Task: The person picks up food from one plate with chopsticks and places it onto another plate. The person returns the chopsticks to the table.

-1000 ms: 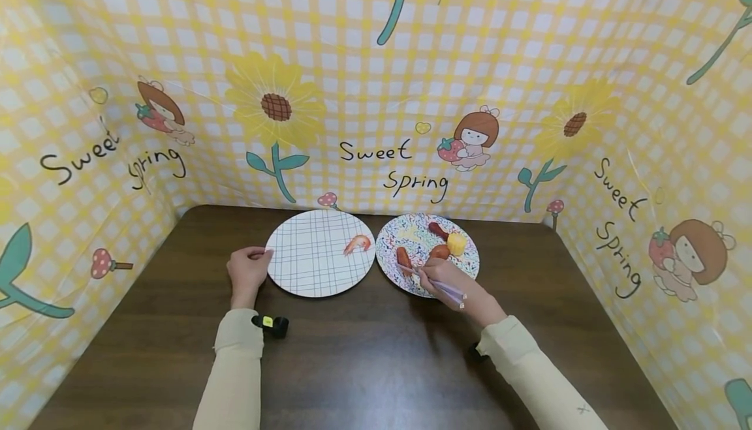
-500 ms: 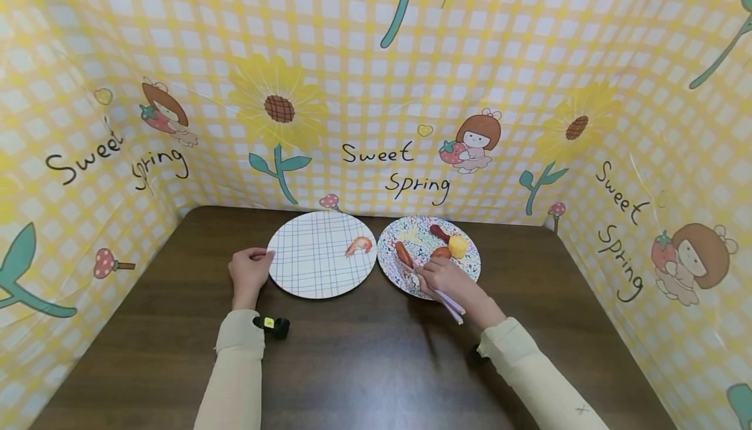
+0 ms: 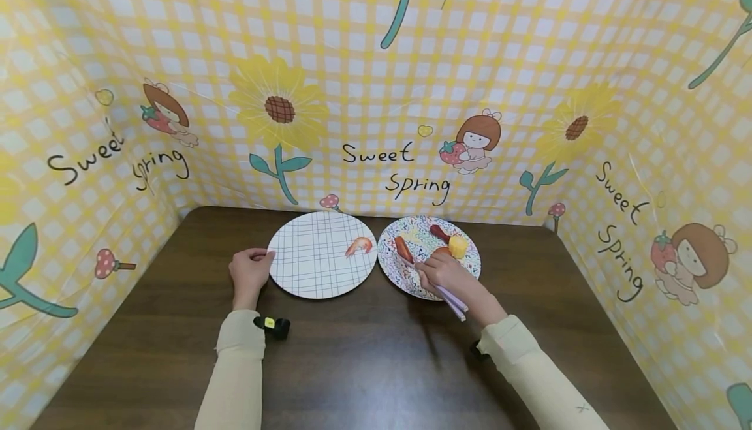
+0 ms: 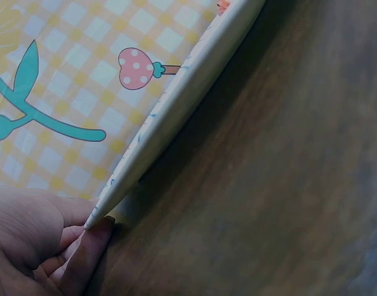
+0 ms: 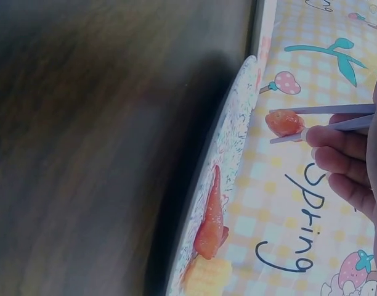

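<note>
My left hand pinches the left rim of a white plate with blue grid lines, thumb and fingers on either side of the edge in the left wrist view. A shrimp lies at that plate's right side. My right hand holds a pair of pale purple chopsticks over a speckled multicoloured plate. Between the chopstick tips is a glossy reddish-brown, sausage-like piece, seen end-on above the plate in the right wrist view. In the head view this piece looks long.
On the speckled plate are a dark red piece of food, a yellow corn piece and a brown piece partly behind my right hand. Both plates stand side by side at the back of the brown table, near the checked cloth wall.
My right hand has turned the chopsticks more steeply, their back ends swinging toward me. The sausage-like piece has shifted slightly up and left. My left hand stays at the plate's rim.
</note>
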The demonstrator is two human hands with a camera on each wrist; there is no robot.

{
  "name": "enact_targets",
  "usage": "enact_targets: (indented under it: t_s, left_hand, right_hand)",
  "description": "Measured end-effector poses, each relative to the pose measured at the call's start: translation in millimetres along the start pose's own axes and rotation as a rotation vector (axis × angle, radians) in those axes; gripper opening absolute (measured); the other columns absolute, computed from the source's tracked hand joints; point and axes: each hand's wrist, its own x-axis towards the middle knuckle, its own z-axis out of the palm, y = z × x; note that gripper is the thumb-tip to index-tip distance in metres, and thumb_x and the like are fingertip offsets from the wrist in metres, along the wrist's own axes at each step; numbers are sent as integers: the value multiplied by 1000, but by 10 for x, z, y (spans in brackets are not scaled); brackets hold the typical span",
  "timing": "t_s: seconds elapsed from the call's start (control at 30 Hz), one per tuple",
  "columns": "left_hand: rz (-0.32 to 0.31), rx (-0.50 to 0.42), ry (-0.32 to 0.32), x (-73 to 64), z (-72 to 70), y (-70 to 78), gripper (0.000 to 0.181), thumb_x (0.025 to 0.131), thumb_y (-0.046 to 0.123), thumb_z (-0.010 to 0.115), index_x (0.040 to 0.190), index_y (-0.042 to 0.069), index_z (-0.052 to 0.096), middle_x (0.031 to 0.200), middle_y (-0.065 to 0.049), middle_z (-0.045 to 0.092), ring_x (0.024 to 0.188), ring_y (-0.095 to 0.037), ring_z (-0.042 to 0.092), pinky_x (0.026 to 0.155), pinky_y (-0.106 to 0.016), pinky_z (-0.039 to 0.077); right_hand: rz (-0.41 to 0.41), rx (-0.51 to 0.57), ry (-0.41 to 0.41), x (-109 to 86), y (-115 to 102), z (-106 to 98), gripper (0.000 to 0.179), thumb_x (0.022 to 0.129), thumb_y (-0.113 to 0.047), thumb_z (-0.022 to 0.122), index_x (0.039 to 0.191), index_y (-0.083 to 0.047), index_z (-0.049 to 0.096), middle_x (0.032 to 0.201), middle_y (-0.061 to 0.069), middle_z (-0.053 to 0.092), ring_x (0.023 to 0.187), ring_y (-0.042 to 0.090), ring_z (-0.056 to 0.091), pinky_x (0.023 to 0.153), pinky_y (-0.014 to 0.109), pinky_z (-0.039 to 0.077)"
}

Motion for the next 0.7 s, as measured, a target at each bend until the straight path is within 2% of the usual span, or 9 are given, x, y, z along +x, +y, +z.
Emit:
enact_targets:
  t_s: [0.17, 0.33, 0.47, 0.63, 0.7]
  left_hand:
    - [-2, -1, 0, 7, 0, 3, 29, 96, 22, 70, 109, -4, 75, 102, -23, 73, 95, -33, 67, 79, -38, 49]
    - [2, 9, -3, 9, 0, -8, 30, 96, 22, 70, 109, -4, 75, 102, -23, 73, 95, -33, 67, 77, -36, 48]
    - [6, 14, -2, 9, -1, -11, 30, 96, 22, 69, 109, -5, 75, 101, -23, 73, 95, -33, 67, 78, -37, 48]
    - [5, 14, -4, 9, -3, -5, 30, 96, 22, 69, 109, -5, 75, 101, -23, 73, 95, -34, 67, 80, -40, 48]
    - [3, 13, -4, 10, -3, -5, 30, 96, 22, 69, 109, -5, 75, 102, -23, 73, 95, -34, 67, 80, -40, 49]
  right_hand:
    - [15, 21, -19, 32, -12, -27, 18, 82, -6, 62, 89, 1, 77, 76, 6, 73, 68, 20, 65, 68, 32, 54]
    - [52, 27, -57, 69, -49, -55, 20, 74, -3, 71, 92, 2, 78, 80, 8, 74, 71, 20, 66, 70, 32, 55]
    - [78, 47, -73, 104, -74, -70, 19, 78, -4, 71, 94, 2, 78, 80, 8, 75, 71, 21, 66, 69, 32, 55]
    - [74, 58, -46, 158, -91, -76, 19, 90, -8, 62, 95, 3, 77, 79, 7, 73, 69, 19, 65, 68, 32, 55]
    - [72, 65, -40, 177, -96, -77, 20, 91, -8, 60, 95, 3, 77, 78, 8, 73, 68, 19, 65, 68, 32, 55]
